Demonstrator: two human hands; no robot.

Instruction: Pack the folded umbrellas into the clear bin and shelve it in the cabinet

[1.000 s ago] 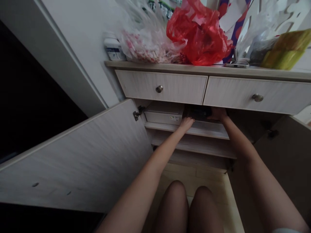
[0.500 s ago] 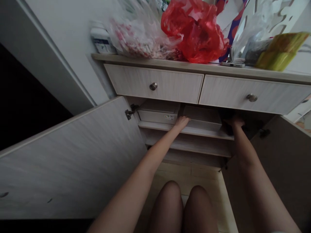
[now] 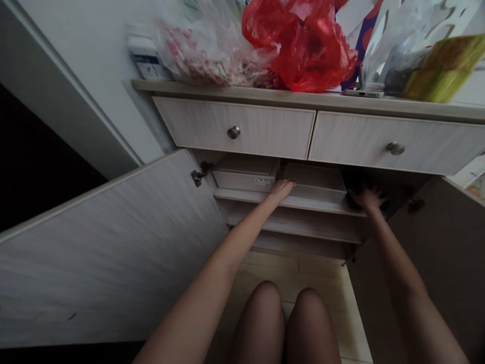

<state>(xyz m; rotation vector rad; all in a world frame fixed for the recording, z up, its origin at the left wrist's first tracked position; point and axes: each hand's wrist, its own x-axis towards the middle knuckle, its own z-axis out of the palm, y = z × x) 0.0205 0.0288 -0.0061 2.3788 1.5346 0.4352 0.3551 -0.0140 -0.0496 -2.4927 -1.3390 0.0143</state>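
Observation:
My left hand point(image 3: 282, 189) reaches into the cabinet, its fingers stretched out against the front left corner of a closed grey-white box point(image 3: 316, 183). To the left of that hand, a similar box point(image 3: 242, 174) with a small label on its front stands on the same upper shelf. My right hand point(image 3: 369, 198) is at the right end of this shelf, fingers spread over a dark object point(image 3: 353, 199). Shadow hides the dark object's shape and kind. I see nothing held in the right hand.
The left cabinet door point(image 3: 113, 253) and right door point(image 3: 428, 253) stand swung out on either side of my arms. Above are two closed drawers with knobs. On the countertop point(image 3: 227, 92) lie a red plastic bag point(image 3: 310, 50), a clear bag point(image 3: 215, 55), a white bottle point(image 3: 146, 58) and a phone point(image 3: 364, 93).
My right hand has spread its fingers over the dark object and shifted slightly lower. My left hand stays at the box's corner. The view has tilted a little downward.

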